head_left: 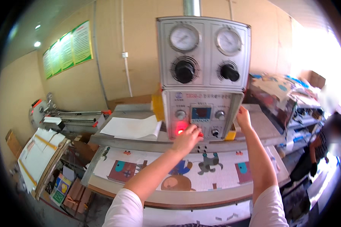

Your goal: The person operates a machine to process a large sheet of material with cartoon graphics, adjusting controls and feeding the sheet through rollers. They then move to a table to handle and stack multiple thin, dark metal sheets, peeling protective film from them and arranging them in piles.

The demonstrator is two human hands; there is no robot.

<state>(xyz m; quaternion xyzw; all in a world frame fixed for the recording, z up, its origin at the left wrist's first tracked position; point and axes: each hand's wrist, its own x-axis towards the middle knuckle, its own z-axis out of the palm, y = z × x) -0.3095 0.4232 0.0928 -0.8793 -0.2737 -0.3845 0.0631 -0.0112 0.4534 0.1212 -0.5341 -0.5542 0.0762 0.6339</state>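
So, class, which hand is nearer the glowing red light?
Left. The left hand is close to the red light, just below right; the right hand is farther off, at the right edge of the control panel.

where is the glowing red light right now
In the head view, the red light glows at the lower left of the control panel, below a grey knob and beside the left hand.

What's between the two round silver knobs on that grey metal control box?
In the head view, a rectangular blue-framed screen lies between the left silver knob and right silver knob on the grey box.
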